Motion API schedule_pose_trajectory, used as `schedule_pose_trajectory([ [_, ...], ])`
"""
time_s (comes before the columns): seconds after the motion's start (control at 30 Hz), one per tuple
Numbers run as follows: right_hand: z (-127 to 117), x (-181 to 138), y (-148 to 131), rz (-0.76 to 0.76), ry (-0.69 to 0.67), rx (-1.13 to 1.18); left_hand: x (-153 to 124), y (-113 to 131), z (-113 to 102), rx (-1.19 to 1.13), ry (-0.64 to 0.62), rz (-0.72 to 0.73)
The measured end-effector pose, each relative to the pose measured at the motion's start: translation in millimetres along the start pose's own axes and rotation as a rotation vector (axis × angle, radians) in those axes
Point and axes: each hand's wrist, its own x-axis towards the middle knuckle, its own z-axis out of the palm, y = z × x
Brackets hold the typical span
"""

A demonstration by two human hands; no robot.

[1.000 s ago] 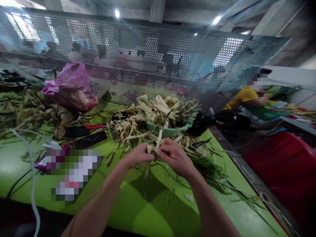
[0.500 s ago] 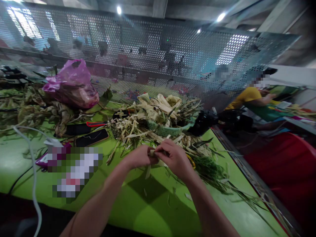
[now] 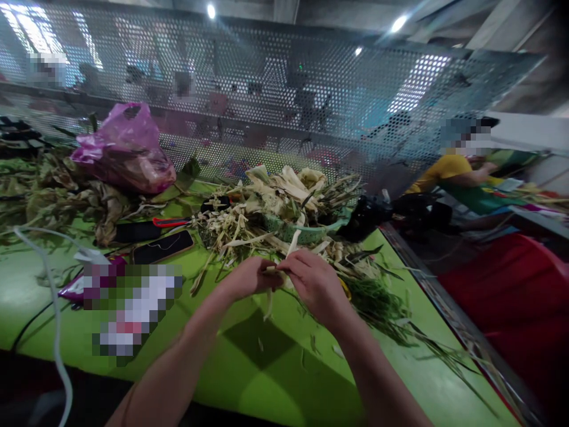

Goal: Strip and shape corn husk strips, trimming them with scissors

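My left hand (image 3: 252,277) and my right hand (image 3: 313,277) meet above the green table (image 3: 267,379), their fingertips pinched together. Between them is a pale strip of dried husk (image 3: 293,242); one end sticks up past my right fingers, and another thin pale piece dangles below my left fingers. The part inside the fingers is mostly hidden. Just beyond the hands stands a green basket (image 3: 306,233) heaped with dry husks (image 3: 293,187). Loose husk scraps (image 3: 231,222) lie around its left side. A bundle of thin green stems (image 3: 377,302) rests right of my right hand.
A pink plastic bag (image 3: 127,154) sits at the back left among withered leaves (image 3: 53,196). Nearer are a red-handled cutter (image 3: 171,222), a phone (image 3: 162,247) and a white cable (image 3: 56,314). Behind rises a perforated metal screen (image 3: 249,89). A person in a yellow sleeve (image 3: 453,167) sits at right.
The pale strip now stands up higher above my right fingers, and the piece under my left hand hangs a little differently. Both hands stay together in nearly the same place.
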Motion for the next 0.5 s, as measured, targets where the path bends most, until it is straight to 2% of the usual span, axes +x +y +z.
schedule_pose_trajectory([
  [0.23,-2,-1,-6,-0.044,-0.065,-0.159,1,-6,3,0.031,0.033,0.025],
  [0.33,3,0,-9,-0.068,-0.055,-0.132,3,-7,4,0.018,0.042,0.046],
  [0.5,12,0,-13,-0.075,-0.037,0.014,12,-8,10,-0.136,0.076,0.044],
])
